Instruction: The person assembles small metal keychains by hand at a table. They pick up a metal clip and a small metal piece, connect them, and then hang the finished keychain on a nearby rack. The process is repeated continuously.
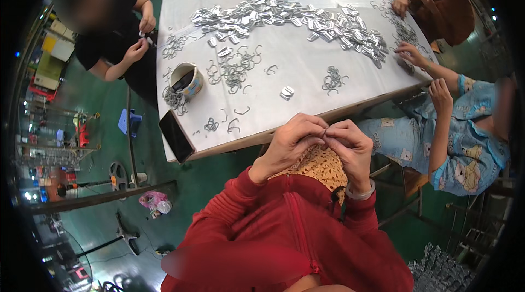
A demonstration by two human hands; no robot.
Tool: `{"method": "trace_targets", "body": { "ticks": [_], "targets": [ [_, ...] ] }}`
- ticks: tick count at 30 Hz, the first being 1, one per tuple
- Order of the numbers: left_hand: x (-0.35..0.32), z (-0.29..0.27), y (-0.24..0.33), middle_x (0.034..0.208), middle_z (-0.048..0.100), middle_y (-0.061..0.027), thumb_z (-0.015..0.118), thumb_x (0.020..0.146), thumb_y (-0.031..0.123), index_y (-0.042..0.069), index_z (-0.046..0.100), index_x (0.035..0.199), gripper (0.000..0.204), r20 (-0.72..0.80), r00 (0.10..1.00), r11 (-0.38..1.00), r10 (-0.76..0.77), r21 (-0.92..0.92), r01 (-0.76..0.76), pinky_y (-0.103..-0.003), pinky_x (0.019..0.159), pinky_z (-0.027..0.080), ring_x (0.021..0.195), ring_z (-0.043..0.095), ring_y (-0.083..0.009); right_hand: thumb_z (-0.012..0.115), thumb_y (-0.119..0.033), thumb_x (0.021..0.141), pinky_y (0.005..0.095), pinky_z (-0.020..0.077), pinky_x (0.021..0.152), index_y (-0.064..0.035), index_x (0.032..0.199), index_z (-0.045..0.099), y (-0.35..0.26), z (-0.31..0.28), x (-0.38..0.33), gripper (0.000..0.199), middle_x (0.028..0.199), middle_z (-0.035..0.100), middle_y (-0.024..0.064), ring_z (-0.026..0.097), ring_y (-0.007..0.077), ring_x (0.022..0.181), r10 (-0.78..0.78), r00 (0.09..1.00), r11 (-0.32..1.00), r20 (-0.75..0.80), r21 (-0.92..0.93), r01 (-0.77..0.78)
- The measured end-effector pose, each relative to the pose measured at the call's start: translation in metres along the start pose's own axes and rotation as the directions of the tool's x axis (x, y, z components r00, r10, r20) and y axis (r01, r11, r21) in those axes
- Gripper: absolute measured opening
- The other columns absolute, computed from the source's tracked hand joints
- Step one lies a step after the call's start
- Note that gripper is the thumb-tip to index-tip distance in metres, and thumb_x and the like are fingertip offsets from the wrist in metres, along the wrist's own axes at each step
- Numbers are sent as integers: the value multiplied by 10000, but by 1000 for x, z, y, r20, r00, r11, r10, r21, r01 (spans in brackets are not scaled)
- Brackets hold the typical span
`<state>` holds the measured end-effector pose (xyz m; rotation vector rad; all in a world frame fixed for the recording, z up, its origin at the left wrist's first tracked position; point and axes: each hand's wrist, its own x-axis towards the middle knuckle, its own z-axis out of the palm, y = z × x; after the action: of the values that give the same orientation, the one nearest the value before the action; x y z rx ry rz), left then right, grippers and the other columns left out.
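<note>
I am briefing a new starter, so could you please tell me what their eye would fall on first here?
First, the long heap of shiny metal clips strewn across the far half of the white table. Next, at the near edge, the left hand and right hand pressed together, fingers pinching something too small to tell. A dark phone lies at the table's near left corner.

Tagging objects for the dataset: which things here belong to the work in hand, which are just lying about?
In the work:
left hand and right hand, pinching a small metal piece
bent wire hooks
heap of flat metal clips

Lying about:
phone at the table edge
cup
blue stool on the floor
</note>
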<state>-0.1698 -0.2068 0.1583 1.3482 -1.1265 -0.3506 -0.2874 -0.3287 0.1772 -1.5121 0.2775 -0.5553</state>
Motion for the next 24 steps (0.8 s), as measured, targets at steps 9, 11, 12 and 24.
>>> {"method": "trace_targets", "body": {
  "ticks": [9, 11, 12, 24],
  "targets": [
    [3, 0, -8, 881, 614, -92, 623, 748, -104, 16, 573, 887, 190, 50, 999, 989, 11, -151, -3, -289, 686, 509, 844, 603, -212, 550, -125, 895, 229, 484, 543, 52, 1038, 627, 47, -96, 113, 240, 729, 606, 80, 587, 124, 611, 166, 974, 972, -155, -142, -188],
    [1, 4, -12, 861, 612, -87, 638, 745, -90, 13, 585, 889, 185, 30, 999, 991, 14, -137, -10, -290, 682, 510, 830, 603, -214, 561, -179, 896, 231, 486, 547, 48, 1048, 621, 88, -119, 161, 280, 733, 600, 71, 585, 114, 617, 210, 953, 944, -219, -207, -256],
    [0, 4, -13, 863, 613, -87, 639, 746, -88, 11, 587, 889, 182, 29, 1000, 991, -1, -136, 5, -293, 679, 510, 826, 602, -215, 574, -203, 890, 230, 488, 549, 48, 1052, 618, 105, -124, 184, 302, 733, 599, 71, 585, 107, 622, 220, 942, 916, -254, -278, -289],
    [-5, -3, -7, 839, 614, -38, 680, 754, 62, 45, 597, 878, 150, -85, 995, 995, 59, -71, -65, -333, 712, 465, 808, 582, -222, 707, -190, 749, 301, 501, 668, 24, 971, 637, 178, -155, 255, 316, 848, 657, 116, 627, 207, 741, -178, 951, 678, -251, -732, -66]
  ]
}}
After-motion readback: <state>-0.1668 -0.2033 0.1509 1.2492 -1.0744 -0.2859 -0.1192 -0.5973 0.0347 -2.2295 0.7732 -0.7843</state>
